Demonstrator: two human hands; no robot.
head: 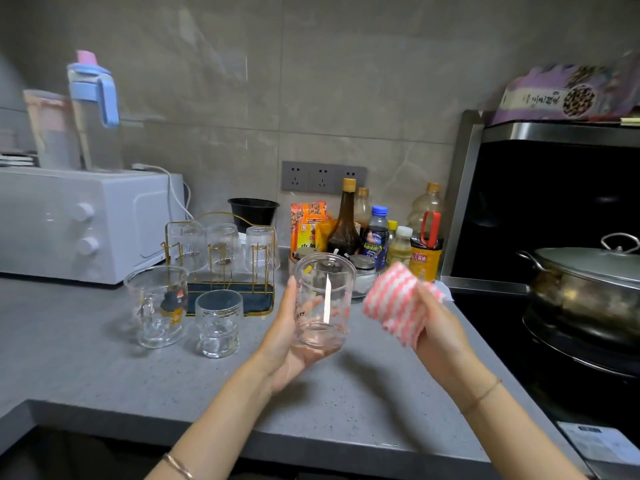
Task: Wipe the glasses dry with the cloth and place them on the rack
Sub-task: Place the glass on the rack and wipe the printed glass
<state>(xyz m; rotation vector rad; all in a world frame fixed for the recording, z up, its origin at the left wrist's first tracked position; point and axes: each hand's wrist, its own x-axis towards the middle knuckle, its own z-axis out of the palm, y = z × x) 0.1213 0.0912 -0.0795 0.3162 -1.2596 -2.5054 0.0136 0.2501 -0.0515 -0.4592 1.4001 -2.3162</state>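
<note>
The left forearm [221, 410] and the right forearm [502, 420] are both bare along all that shows of them, from the near edge up to the left grip [277, 344] and the right grip [440, 330]. Low on the left forearm, close to the near edge, sits a thin rigid bangle [177, 465] with a coppery metallic shine, and round the right wrist runs a very fine, cord-like bracelet [483, 396] of a brownish tone. The left grip's thumbnail [292, 280] is longish and pale.
</note>
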